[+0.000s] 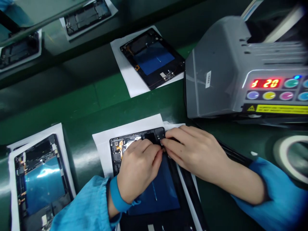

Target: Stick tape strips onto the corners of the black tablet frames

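In front of me an opened tablet [178, 179] lies on white paper [102, 144], its dark frame and blue battery [158, 189] showing. Over its upper part my left hand [139, 170] is closed, thumb and forefinger pinched together near the right edge. My right hand [196, 154] reaches in from the right, fingers pressed together at the tablet's upper right corner. The fingertips of both hands nearly meet there. Whatever they pinch is too small or too covered to name. An orange flex cable [120, 146] shows at the tablet's upper left.
Another opened tablet [44, 179] lies at left on paper, and one more [154, 57] lies farther back. A grey tape dispenser [216, 64] with a red display stands at right, above a tape roll [281, 154]. Two more tablets rest on the far ledge [48, 64].
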Demonstrator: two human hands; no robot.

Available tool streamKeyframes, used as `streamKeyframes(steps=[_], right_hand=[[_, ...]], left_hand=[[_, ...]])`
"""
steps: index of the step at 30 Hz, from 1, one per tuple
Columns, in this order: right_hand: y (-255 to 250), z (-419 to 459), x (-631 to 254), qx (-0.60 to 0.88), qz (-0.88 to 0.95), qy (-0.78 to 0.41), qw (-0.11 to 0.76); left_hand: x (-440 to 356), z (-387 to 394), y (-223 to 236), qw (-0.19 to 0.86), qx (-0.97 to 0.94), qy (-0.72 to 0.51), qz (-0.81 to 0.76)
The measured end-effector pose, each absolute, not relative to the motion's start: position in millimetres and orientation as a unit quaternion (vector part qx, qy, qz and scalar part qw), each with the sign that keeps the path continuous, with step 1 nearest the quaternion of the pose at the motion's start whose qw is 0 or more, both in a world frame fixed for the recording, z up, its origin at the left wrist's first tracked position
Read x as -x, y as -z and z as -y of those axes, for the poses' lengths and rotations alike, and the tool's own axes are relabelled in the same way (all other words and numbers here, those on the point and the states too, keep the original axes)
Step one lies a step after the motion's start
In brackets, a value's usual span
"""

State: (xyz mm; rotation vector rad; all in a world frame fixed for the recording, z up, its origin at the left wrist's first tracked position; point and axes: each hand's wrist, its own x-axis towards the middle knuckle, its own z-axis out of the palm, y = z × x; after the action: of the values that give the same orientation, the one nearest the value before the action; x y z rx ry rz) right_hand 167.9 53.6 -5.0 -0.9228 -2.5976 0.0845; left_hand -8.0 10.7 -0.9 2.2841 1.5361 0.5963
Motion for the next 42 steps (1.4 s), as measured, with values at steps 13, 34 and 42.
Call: streamKeyframes(steps=[13,34,42], right_hand=[[-1,-40,-159,0.295,0.948,0.021,0.121],[-1,-35,-348,0.475,0.763,0.318,0.302],[-28,15,-255,0.389,0.867,0.037,0.308]], left_hand=[[11,-12,-1,0.156,-0.808,-0.180,-0.539],[18,-17,-11,0.070,-0.844,-0.225,-0.481],[83,44,-38,0.015,-0.839,-0.167,-0.517]])
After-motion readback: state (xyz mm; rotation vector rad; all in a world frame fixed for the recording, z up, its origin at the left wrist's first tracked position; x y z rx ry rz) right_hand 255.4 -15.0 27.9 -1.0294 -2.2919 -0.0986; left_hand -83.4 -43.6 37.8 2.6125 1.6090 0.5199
